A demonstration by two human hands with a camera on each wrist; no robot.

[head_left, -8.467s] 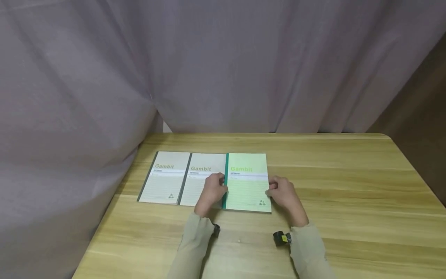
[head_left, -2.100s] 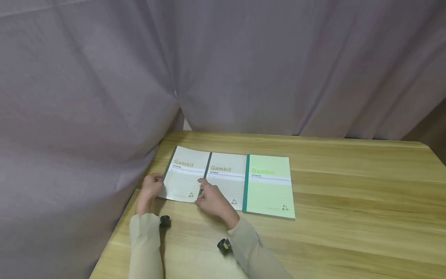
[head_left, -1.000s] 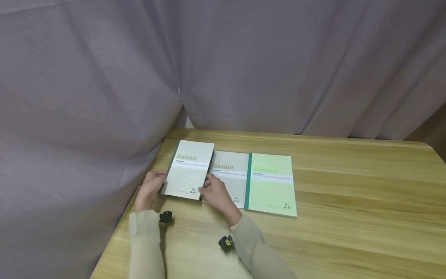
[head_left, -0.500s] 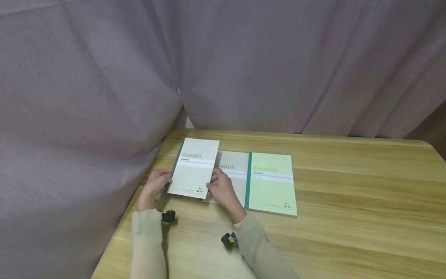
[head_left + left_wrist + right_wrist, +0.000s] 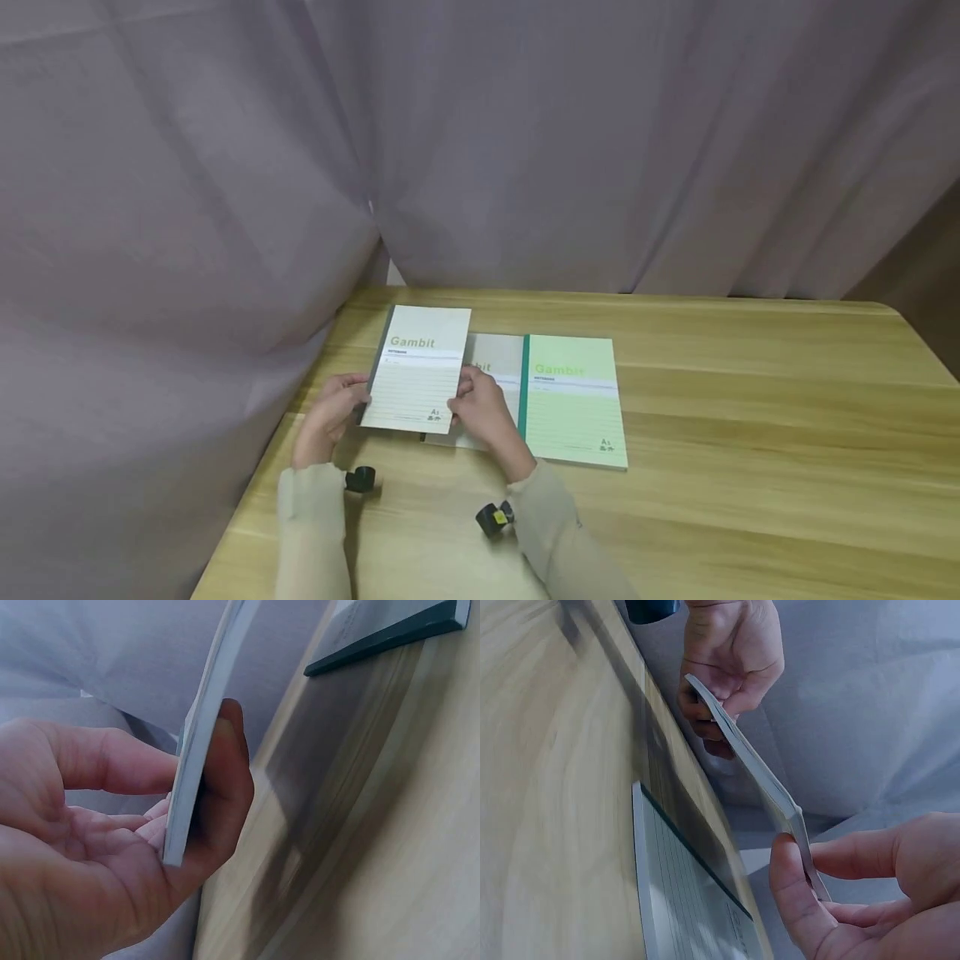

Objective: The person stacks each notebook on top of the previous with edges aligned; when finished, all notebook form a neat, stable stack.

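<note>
My left hand (image 5: 326,417) and right hand (image 5: 487,417) hold up a pale notebook (image 5: 420,375) with a dark spine and "Gambit" on its cover. The left pinches the spine edge, thumb in front and fingers curled behind; the right pinches the opposite edge. Both wrist views show the notebook (image 5: 199,742) raised off the table and tilted. In the head view it partly covers a second pale notebook (image 5: 498,354) lying beneath. Against that one's right side lies a light green notebook (image 5: 573,417) with a green spine, flat on the table.
The wood-grain table (image 5: 750,433) ends at a grey curtain (image 5: 480,150) behind and at the left. Small black cameras, one on the left wrist (image 5: 362,479) and one on the right wrist (image 5: 492,518), sit close above the tabletop.
Both hands have gone from the green notebook to the leftmost pale one, gripped it by its sides and lifted it. It has shifted right, over part of the middle notebook.
</note>
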